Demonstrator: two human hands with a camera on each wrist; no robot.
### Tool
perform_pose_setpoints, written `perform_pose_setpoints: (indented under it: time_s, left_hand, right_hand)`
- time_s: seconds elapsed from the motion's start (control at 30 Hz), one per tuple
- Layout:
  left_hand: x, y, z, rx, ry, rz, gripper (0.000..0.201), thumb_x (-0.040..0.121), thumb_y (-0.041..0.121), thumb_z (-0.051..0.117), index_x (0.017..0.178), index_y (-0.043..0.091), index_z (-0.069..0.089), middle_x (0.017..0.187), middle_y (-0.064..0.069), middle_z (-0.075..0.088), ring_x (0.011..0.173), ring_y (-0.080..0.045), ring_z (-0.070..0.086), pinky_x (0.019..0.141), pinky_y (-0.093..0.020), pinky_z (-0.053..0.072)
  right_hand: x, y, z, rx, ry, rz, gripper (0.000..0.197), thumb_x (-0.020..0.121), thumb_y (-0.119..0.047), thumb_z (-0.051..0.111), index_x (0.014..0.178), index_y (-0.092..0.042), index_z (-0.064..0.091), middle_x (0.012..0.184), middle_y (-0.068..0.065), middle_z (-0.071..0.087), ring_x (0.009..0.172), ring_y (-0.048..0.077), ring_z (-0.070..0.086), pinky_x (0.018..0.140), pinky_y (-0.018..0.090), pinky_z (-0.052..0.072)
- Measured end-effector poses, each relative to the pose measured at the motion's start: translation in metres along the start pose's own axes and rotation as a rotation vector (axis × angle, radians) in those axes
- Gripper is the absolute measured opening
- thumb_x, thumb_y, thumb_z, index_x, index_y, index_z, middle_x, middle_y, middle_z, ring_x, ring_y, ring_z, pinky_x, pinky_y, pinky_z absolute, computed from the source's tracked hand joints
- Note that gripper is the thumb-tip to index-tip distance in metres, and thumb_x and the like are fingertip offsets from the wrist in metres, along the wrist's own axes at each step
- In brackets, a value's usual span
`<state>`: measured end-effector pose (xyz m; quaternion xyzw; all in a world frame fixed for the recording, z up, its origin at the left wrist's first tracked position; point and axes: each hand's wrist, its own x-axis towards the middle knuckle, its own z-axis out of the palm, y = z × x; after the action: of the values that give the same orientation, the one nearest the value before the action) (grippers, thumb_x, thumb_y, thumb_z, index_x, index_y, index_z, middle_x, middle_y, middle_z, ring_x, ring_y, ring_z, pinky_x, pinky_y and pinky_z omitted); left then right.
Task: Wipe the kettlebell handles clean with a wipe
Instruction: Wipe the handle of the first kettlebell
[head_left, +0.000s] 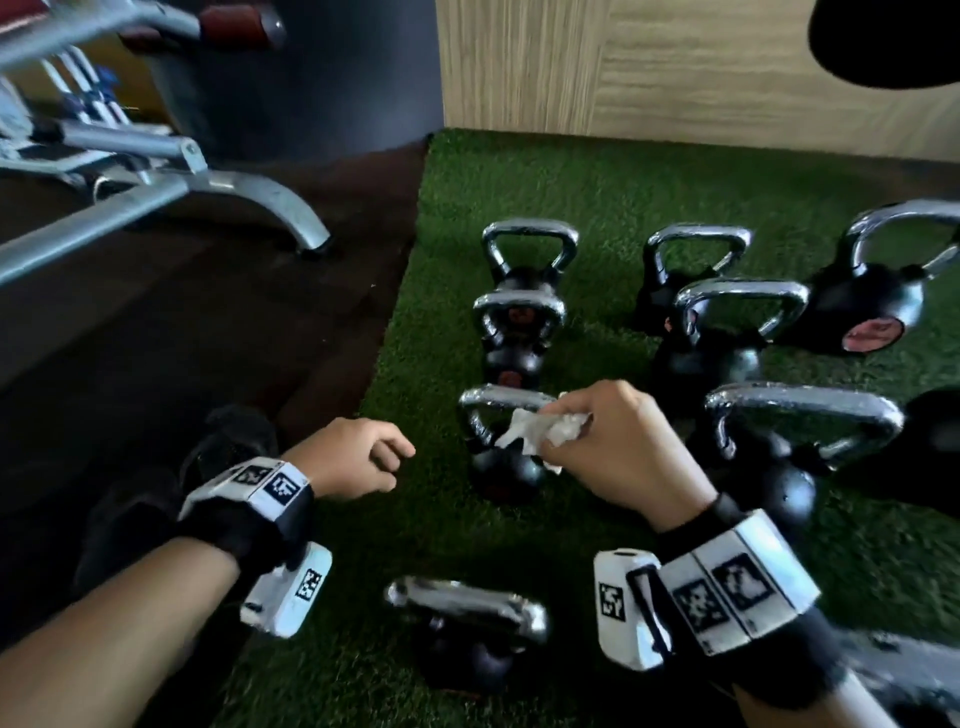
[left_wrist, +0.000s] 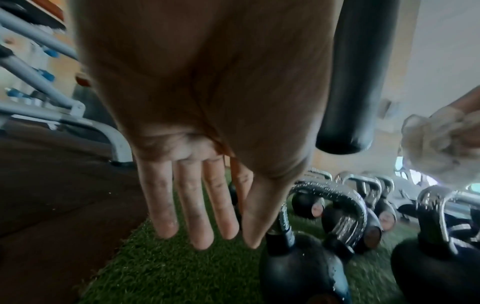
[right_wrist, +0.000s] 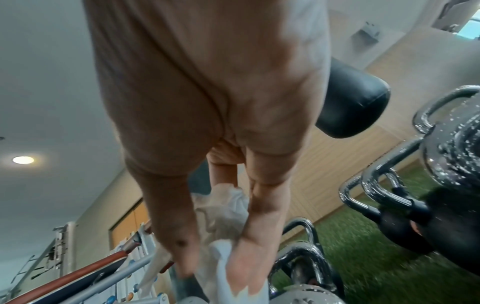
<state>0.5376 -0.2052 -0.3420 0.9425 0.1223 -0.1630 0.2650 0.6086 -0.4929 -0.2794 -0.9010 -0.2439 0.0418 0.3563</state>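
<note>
Several black kettlebells with chrome handles stand on green turf (head_left: 597, 187). My right hand (head_left: 608, 431) grips a crumpled white wipe (head_left: 540, 428) (right_wrist: 221, 218) at the right end of the handle of a small kettlebell (head_left: 501, 467); whether the wipe touches the handle (head_left: 498, 397) I cannot tell. My left hand (head_left: 363, 457) hovers left of that kettlebell, holding nothing. In the left wrist view its fingers (left_wrist: 192, 205) hang straight beside the wet handle (left_wrist: 337, 197). Another kettlebell (head_left: 467, 629) stands nearer to me.
Larger kettlebells (head_left: 769, 436) stand in rows to the right, one (head_left: 872, 301) lying tilted. A grey metal bench frame (head_left: 171, 187) sits on the dark floor at left. A wooden wall panel (head_left: 675, 67) closes the back. A black pad (head_left: 883, 41) hangs at top right.
</note>
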Motion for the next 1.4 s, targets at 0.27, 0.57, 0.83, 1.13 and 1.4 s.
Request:
perform_pose_setpoints:
  time_s: [0.27,0.57,0.83,1.13,1.4]
  left_hand:
    - [0.044,0.024,-0.052,0.264,-0.267,-0.032,0.041,0.085,0.026,0.077,0.124,0.038,0.067,0.108,0.016,0.071,0.095,-0.001,0.068,0.08,-0.015,0.053]
    - [0.096,-0.006,0.004,-0.029,-0.284,0.02,0.073,0.077,0.043,0.087,0.14,0.036,0.052,0.132,0.012,0.063,0.112,-0.004,0.065,0.1,-0.029,0.054]
    - [0.14,-0.006,0.083,-0.258,-0.102,0.308,0.072,0.052,0.079,0.083,0.115,0.074,0.048,0.117,0.05,0.054,0.115,0.027,0.047,0.096,0.0,0.035]
    - [0.165,-0.013,0.1,-0.373,-0.088,0.523,0.085,0.054,0.071,0.09,0.126,0.074,0.044,0.133,0.046,0.05,0.127,0.022,0.045,0.1,0.005,0.029]
    - [0.161,-0.015,0.102,-0.379,-0.082,0.54,0.068,0.061,0.061,0.092,0.122,0.056,0.063,0.126,0.035,0.063,0.123,0.017,0.052,0.102,-0.002,0.036]
  right_hand:
    - [0.042,0.016,-0.028,0.113,-0.129,0.089,0.033,0.084,-0.05,0.074,0.109,-0.03,0.077,0.095,-0.02,0.066,0.087,-0.015,0.06,0.07,0.003,0.046]
    - [0.087,0.015,-0.014,0.009,-0.07,-0.048,0.038,0.083,-0.014,0.074,0.119,-0.025,0.071,0.1,-0.011,0.07,0.08,-0.008,0.057,0.068,-0.002,0.04]
    - [0.095,0.018,0.014,-0.149,-0.105,-0.184,0.025,0.082,-0.009,0.076,0.105,-0.018,0.077,0.093,-0.013,0.07,0.084,0.0,0.064,0.074,-0.002,0.039]
    - [0.09,0.016,0.04,-0.075,0.047,-0.154,0.018,0.082,-0.003,0.076,0.097,-0.011,0.08,0.096,-0.002,0.072,0.088,0.009,0.067,0.083,0.02,0.053]
    - [0.081,0.008,0.062,-0.069,0.075,-0.011,0.023,0.077,0.006,0.07,0.089,-0.01,0.081,0.093,0.001,0.072,0.084,0.012,0.068,0.076,0.029,0.055]
